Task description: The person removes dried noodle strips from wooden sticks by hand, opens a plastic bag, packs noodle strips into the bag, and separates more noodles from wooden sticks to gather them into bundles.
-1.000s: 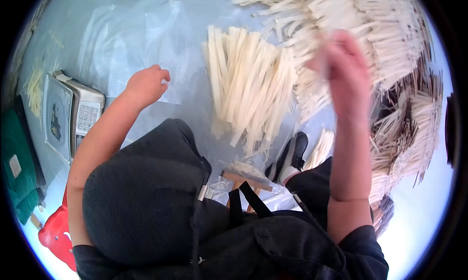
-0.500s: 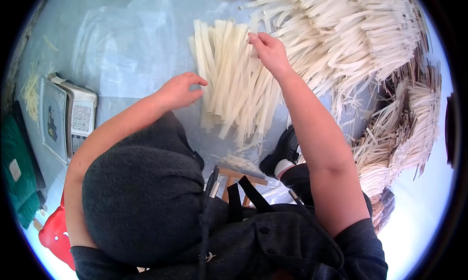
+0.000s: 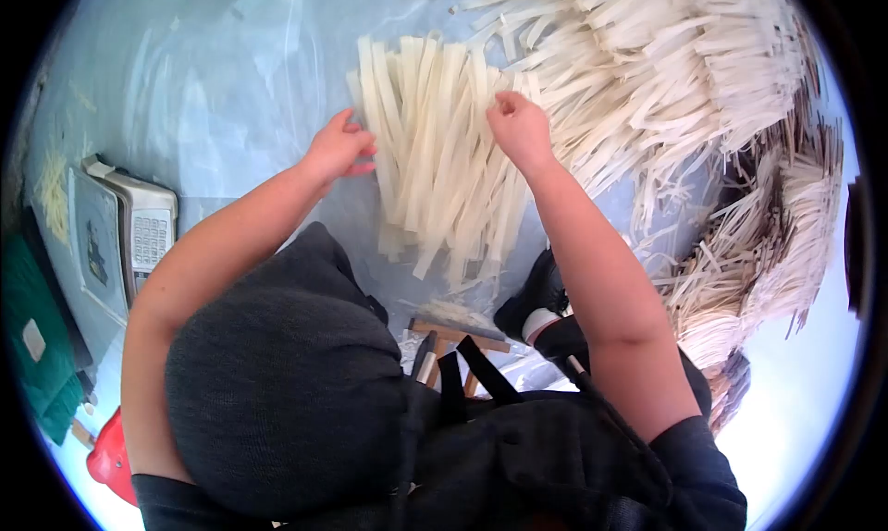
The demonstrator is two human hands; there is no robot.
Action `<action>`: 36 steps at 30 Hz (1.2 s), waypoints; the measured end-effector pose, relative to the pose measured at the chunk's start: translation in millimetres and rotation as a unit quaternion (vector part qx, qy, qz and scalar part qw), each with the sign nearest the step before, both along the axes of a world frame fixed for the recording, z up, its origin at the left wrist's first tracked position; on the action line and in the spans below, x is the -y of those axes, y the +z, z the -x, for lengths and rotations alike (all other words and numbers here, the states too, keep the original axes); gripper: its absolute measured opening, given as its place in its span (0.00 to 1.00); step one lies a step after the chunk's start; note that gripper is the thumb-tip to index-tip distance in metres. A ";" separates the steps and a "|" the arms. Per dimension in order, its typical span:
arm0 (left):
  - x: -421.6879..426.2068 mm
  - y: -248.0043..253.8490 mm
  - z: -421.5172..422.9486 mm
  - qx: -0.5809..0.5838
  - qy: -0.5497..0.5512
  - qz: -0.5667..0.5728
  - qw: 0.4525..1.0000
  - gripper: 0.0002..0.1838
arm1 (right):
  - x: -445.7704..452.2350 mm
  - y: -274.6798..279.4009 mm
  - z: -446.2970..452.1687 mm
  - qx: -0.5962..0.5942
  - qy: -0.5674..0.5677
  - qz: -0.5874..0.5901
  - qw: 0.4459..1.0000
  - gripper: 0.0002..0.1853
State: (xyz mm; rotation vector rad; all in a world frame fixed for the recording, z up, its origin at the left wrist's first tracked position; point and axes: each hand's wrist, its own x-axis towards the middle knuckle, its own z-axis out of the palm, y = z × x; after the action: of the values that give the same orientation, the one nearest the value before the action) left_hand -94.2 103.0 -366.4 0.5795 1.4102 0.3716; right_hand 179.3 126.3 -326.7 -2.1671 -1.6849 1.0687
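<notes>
A person in dark grey clothing (image 3: 287, 392) reaches both bare arms toward a loose bundle of flat, cream-coloured strips (image 3: 430, 161) lying at the centre of a pale grey floor (image 3: 338, 230). The left hand (image 3: 340, 149), empty with its fingers parted, is just beside the bundle's left edge; the right hand (image 3: 519, 129) is curled at the bundle's far right, and whether it grips a strip cannot be told. A larger heap of similar strips (image 3: 638, 59) spreads across the far right. At left is a silver-grey digital scale (image 3: 148, 216) with a keypad, near a green cloth item (image 3: 42, 337); a black shoe (image 3: 532, 300) stands near the bundle's near right end.
</notes>
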 end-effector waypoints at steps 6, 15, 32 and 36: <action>-18.3 -3.3 1.6 0.034 -0.022 0.053 0.998 0.36 | 21.6 -32.2 62.1 0.060 0.031 0.117 0.991 0.36; 16.4 15.5 29.3 -0.069 -0.146 0.086 0.983 0.37 | 58.5 -0.2 80.0 -0.030 0.092 0.118 0.988 0.35; 27.8 -2.8 26.2 0.033 -0.095 0.047 0.994 0.36 | 45.7 -34.7 52.6 -0.176 -0.063 0.144 0.972 0.29; 29.1 14.9 30.6 0.142 -0.061 0.046 0.987 0.32 | 55.8 -37.1 63.5 -0.304 -0.075 0.124 0.941 0.36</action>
State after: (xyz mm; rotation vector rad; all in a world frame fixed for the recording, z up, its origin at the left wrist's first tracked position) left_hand -124.8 73.9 -351.5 0.5119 1.1058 0.2779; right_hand 115.8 70.6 -363.8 -1.7708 -1.1356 1.7484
